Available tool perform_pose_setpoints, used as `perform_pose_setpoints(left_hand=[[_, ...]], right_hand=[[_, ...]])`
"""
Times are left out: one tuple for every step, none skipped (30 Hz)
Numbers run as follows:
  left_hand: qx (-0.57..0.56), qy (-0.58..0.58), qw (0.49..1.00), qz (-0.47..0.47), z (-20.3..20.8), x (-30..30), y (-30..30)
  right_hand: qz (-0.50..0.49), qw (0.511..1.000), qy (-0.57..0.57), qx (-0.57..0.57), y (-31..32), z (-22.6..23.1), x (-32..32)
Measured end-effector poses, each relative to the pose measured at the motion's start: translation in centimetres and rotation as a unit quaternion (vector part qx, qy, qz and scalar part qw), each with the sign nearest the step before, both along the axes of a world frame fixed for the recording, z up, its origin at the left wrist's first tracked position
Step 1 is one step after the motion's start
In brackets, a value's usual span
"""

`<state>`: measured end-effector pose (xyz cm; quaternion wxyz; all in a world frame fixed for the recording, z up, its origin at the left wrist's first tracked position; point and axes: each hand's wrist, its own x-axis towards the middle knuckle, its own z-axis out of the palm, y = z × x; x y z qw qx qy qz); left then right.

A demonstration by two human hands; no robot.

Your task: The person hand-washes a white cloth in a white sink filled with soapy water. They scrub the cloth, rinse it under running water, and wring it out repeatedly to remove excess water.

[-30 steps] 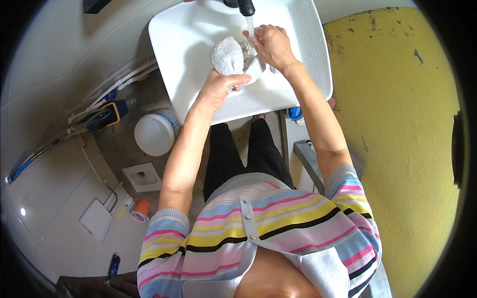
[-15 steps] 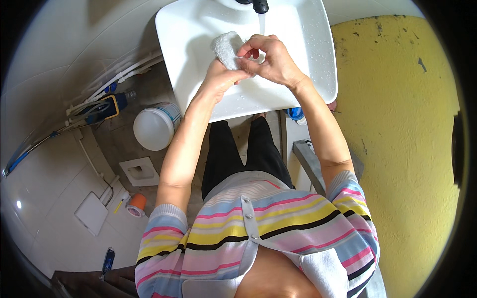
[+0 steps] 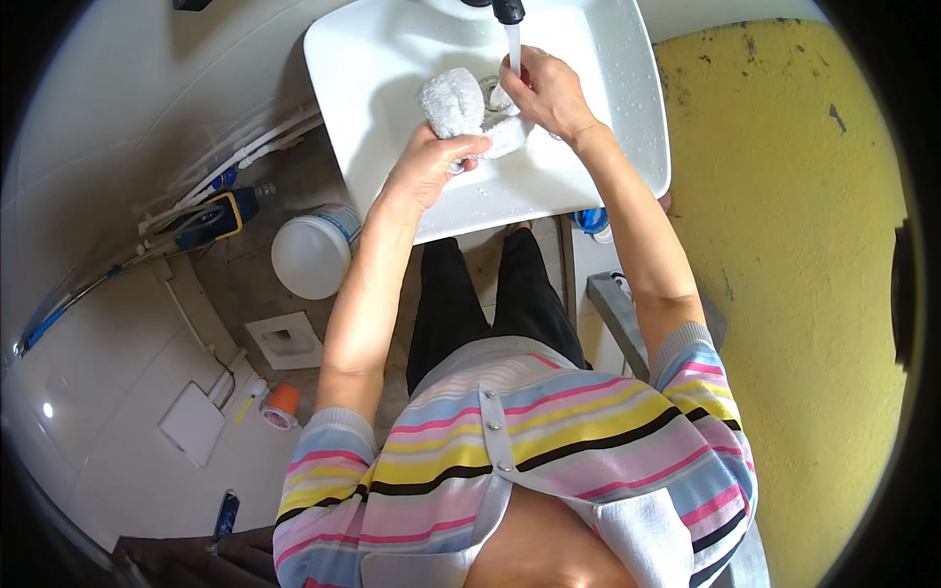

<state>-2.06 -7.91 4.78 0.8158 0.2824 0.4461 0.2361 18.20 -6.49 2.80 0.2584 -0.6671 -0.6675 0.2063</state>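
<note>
My left hand (image 3: 431,165) is closed round a wet white terry cloth (image 3: 453,102), with its thumb pressed across the fabric. The cloth bulges above this hand in a thick folded lump, and a narrower part of it stretches right toward my right hand (image 3: 551,93). The fingers of my right hand are curled round that other end, beside the stream of water (image 3: 515,47) running from a black tap (image 3: 509,11). Both hands are over the white washbasin (image 3: 363,59). Part of the round drain (image 3: 488,86) shows between them.
A white bucket (image 3: 306,257) stands on the floor left of the basin, near a squat toilet (image 3: 284,340). Farther left are wall pipes, a hose and an orange cup (image 3: 283,400). A yellow surface (image 3: 794,245) fills the right side, beside a grey metal frame (image 3: 618,314).
My right hand has moved up and right, away from my left hand and toward the water stream. A length of cloth now stretches between the hands. My left hand stays nearly in place.
</note>
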Motion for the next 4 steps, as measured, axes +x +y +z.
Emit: perform_pose_setpoints(left_hand=[[0.002,-0.003,1.0,0.009,0.02,0.0,-0.04],[0.004,-0.006,1.0,0.018,0.05,-0.06,-0.04],[0.006,-0.009,1.0,0.027,0.08,-0.15,0.0],[0.006,-0.008,1.0,0.027,0.04,-0.2,-0.04]], right_hand=[[-0.004,1.0,-0.009,0.004,0.1,-0.17,-0.01],[-0.007,1.0,-0.006,-0.001,0.09,-0.16,0.04],[-0.01,1.0,-0.004,-0.006,0.08,-0.12,0.1],[-0.013,1.0,0.0,-0.011,0.07,-0.1,0.05]])
